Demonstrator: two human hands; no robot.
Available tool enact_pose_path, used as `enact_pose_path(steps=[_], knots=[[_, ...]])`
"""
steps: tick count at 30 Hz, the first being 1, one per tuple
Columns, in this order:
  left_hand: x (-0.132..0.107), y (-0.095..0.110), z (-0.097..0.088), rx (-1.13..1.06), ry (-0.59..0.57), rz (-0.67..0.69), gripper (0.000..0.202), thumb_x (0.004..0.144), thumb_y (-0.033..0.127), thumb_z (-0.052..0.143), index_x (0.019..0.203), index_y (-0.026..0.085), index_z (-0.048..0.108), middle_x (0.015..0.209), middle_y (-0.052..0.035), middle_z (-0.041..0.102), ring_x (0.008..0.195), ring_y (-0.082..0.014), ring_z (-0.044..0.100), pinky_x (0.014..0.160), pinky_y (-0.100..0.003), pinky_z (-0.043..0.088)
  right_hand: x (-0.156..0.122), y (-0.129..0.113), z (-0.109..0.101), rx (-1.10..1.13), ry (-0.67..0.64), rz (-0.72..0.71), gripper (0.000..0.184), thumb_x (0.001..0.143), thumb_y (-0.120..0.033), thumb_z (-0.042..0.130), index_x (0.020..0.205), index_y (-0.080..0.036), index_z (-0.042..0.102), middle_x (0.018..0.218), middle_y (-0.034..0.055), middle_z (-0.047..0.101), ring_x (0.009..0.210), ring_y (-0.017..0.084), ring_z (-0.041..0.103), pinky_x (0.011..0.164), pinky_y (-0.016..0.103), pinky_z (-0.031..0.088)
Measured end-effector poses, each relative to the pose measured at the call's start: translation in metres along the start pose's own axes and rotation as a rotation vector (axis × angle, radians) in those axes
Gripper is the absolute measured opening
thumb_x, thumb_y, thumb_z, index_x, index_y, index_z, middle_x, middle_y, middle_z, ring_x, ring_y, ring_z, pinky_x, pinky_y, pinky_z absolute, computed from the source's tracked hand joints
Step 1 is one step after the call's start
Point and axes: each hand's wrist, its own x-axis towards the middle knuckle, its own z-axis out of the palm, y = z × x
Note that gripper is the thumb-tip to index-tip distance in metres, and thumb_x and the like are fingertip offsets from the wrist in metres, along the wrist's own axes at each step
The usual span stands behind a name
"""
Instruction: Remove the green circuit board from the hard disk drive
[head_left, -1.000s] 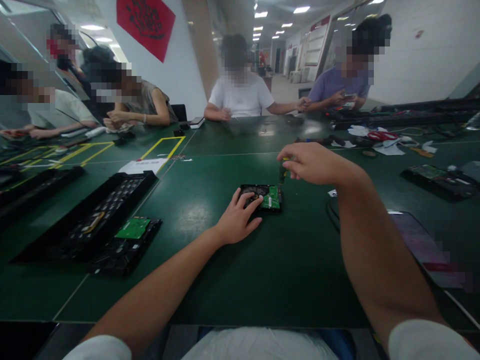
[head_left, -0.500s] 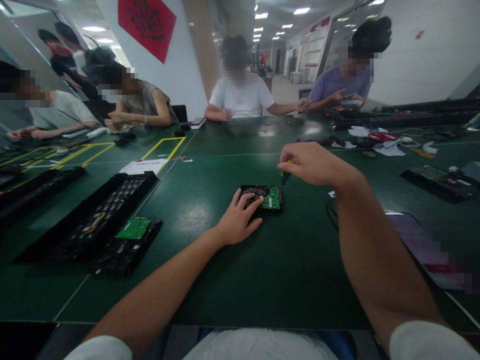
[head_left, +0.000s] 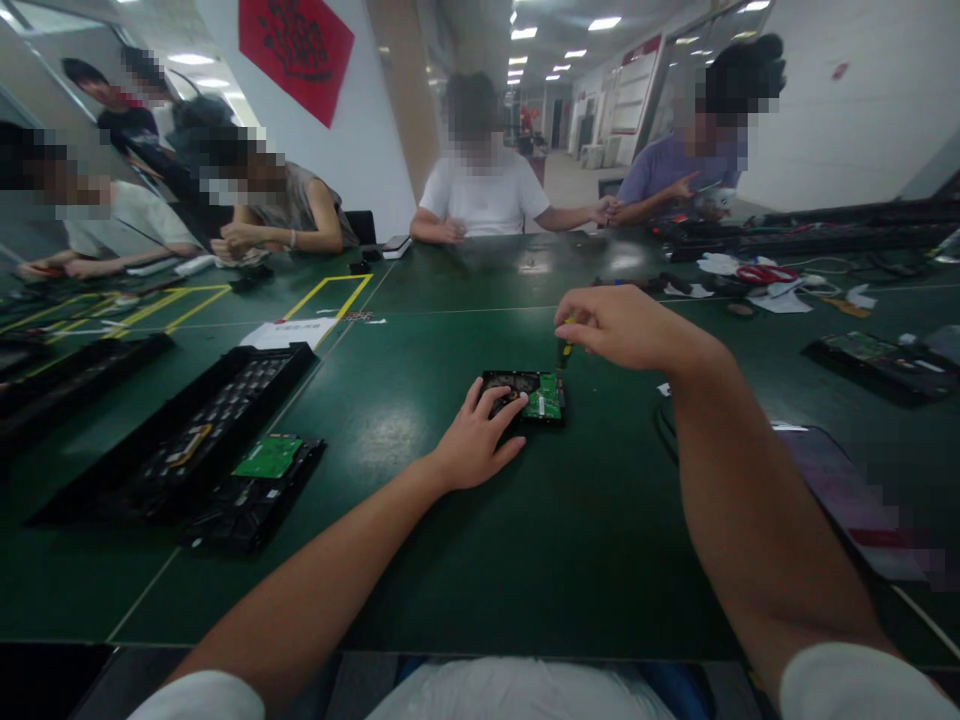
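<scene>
A hard drive (head_left: 553, 405) with a green circuit board lies board side up in the middle of the table. My left hand (head_left: 480, 432) rests on its left half, fingers spread over the black casing and the thumb lying apart in front of the drive. My right hand (head_left: 611, 322) is closed around a screwdriver (head_left: 564, 350) with a yellow and dark handle. The screwdriver points down at the back right corner of the drive. Its tip is too small to tell whether it touches a screw.
Left of my arm lie another hard drive (head_left: 270, 458) in a black carrier and a long black tray (head_left: 187, 440). A phone or tablet (head_left: 840, 490) lies by my right forearm. Another drive (head_left: 885, 360) is farther right. Several people sit across the green table (head_left: 420, 540).
The screwdriver has changed its tilt and its tip sits slightly farther left. My left hand and the hard drive have stayed in place.
</scene>
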Motion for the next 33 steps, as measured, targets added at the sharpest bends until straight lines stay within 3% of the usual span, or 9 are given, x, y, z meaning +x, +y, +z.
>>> enact_pose_path(steps=[7,13,21,26,33], knots=[[-0.0004,0.0013,-0.0013,0.02,0.005,0.008,0.066,0.103,0.048,0.055,0.162,0.024,0.038,0.152,-0.0154,0.049,0.155,-0.0372,0.035,0.133,-0.065,0.014,0.0006,0.0016,0.0011,-0.113,0.026,0.021,0.02,0.096,-0.035,0.063,0.096,-0.018,0.074,0.098,0.0097,0.077,0.09,0.025,0.07,0.079,0.034,0.045],[-0.0004,0.0016,-0.0028,0.025,0.001,0.011,0.066,0.104,0.048,0.053,0.163,0.026,0.035,0.153,-0.0149,0.048,0.155,-0.0353,0.036,0.133,-0.065,0.013,-0.0005,-0.0003,0.0003,-0.039,0.008,0.0,0.021,0.097,-0.035,0.062,0.102,-0.019,0.075,0.101,0.0089,0.079,0.095,0.025,0.071,0.083,0.033,0.047],[-0.0003,0.0017,-0.0014,0.008,0.011,0.009,0.065,0.103,0.047,0.055,0.162,0.026,0.037,0.152,-0.0148,0.05,0.154,-0.0362,0.038,0.132,-0.066,0.015,-0.0045,-0.0066,-0.0072,0.09,-0.1,0.085,0.029,0.099,-0.02,0.054,0.119,-0.014,0.073,0.09,0.0071,0.079,0.073,0.019,0.073,0.078,0.03,0.05],[-0.0007,0.0011,-0.0007,0.027,0.022,0.025,0.065,0.103,0.046,0.055,0.162,0.023,0.038,0.15,-0.0162,0.051,0.153,-0.0363,0.039,0.133,-0.064,0.014,-0.0036,-0.0033,-0.0057,0.075,-0.075,0.065,0.026,0.099,-0.03,0.06,0.118,-0.017,0.072,0.092,0.006,0.078,0.071,0.018,0.071,0.077,0.031,0.048],[-0.001,0.0006,-0.001,0.024,0.021,0.019,0.065,0.104,0.047,0.054,0.161,0.024,0.038,0.152,-0.0165,0.048,0.154,-0.0371,0.037,0.133,-0.065,0.015,-0.0037,-0.0003,-0.0034,-0.002,-0.027,0.056,0.027,0.096,-0.041,0.063,0.107,-0.018,0.072,0.095,0.0089,0.077,0.087,0.024,0.07,0.078,0.032,0.045]])
